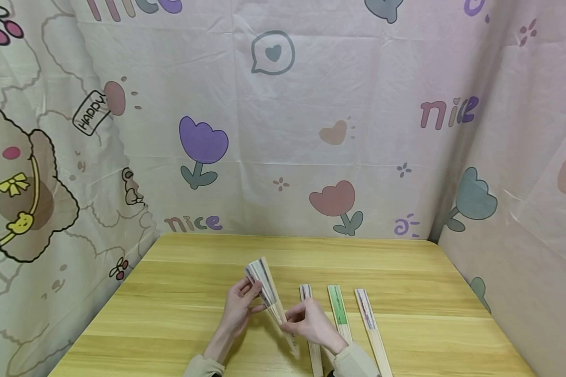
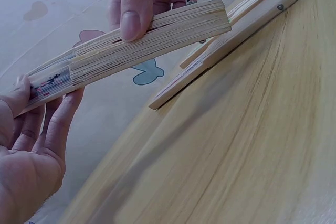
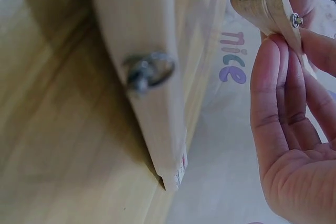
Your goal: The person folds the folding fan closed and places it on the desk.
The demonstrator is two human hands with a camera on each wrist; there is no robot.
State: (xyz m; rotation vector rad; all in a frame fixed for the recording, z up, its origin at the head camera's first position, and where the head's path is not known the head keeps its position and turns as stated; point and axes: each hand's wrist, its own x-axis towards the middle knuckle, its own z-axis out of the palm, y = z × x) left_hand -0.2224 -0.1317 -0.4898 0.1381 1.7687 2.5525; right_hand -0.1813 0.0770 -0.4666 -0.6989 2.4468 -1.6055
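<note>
A folding fan [image 1: 266,280], its sticks slightly spread at the paper end, is held up above the table by both hands. My left hand [image 1: 238,306] grips it by the paper end, thumb on top and fingers beneath. Lower down, the right hand [image 1: 313,324] pinches the bare wooden sticks near the pivot. The left wrist view shows the pale stacked sticks [image 2: 157,45] and the dark-and-red print on the paper [image 2: 50,85]. A small metal ring [image 3: 296,20] sits at the pivot, close to the right thumb, in the right wrist view.
Right of the held fan, three closed folding fans lie side by side on the wooden table [image 1: 193,262]: a white-papered one [image 1: 305,291] partly behind the right hand, a green one [image 1: 338,303] and another pale one [image 1: 367,311]. A printed cloth [image 1: 264,104] hangs around the table.
</note>
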